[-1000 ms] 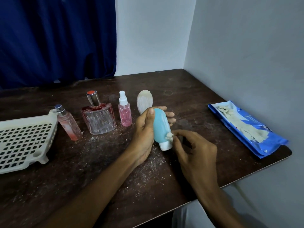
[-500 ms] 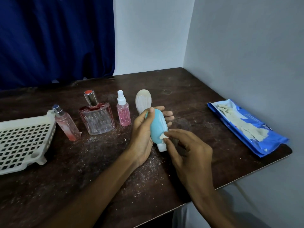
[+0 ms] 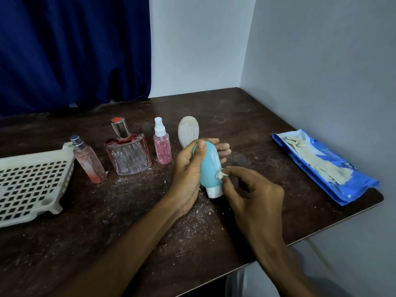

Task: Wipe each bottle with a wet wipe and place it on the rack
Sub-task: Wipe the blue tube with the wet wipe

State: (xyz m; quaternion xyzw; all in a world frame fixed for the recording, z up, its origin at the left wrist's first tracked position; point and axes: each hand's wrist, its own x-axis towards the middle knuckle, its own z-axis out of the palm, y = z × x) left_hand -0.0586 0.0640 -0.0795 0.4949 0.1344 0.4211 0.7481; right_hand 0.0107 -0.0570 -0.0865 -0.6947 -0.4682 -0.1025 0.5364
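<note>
Home room: blue curtain (image 3: 75, 50), wooden table (image 3: 128, 232)

left hand (image 3: 188, 168) curled in a grip (thumb on top); right hand (image 3: 255, 198) pinching.

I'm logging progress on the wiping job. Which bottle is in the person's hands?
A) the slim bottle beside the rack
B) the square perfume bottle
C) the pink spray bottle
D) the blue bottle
D: the left hand grips the blue bottle, cap down, while the right hand pinches a wipe against its side; the other bottles stand untouched on the table.
</note>
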